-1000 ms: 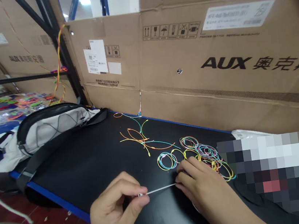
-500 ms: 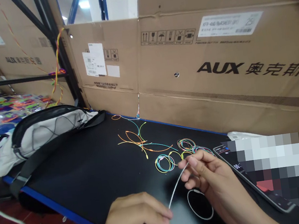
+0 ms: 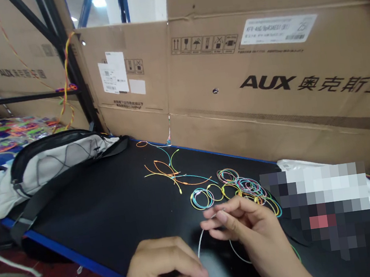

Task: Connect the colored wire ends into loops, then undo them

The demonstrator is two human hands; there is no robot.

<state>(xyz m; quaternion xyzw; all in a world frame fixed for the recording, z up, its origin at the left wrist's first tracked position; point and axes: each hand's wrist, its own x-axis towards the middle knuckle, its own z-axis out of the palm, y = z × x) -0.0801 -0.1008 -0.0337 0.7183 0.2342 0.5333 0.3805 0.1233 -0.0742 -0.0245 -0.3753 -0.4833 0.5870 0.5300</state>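
Low in the frame, a thin white cord (image 3: 200,245) runs between the left hand (image 3: 164,268), closed on it, and the right hand (image 3: 248,230), pinching it above the black desk (image 3: 89,214). It seems light and soft, so better to hold it near the end.

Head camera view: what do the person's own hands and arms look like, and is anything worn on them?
The left hand and right hand are bare, with no gloves, rings, watch or bracelet showing. The right forearm is also bare, with no sleeve in view.
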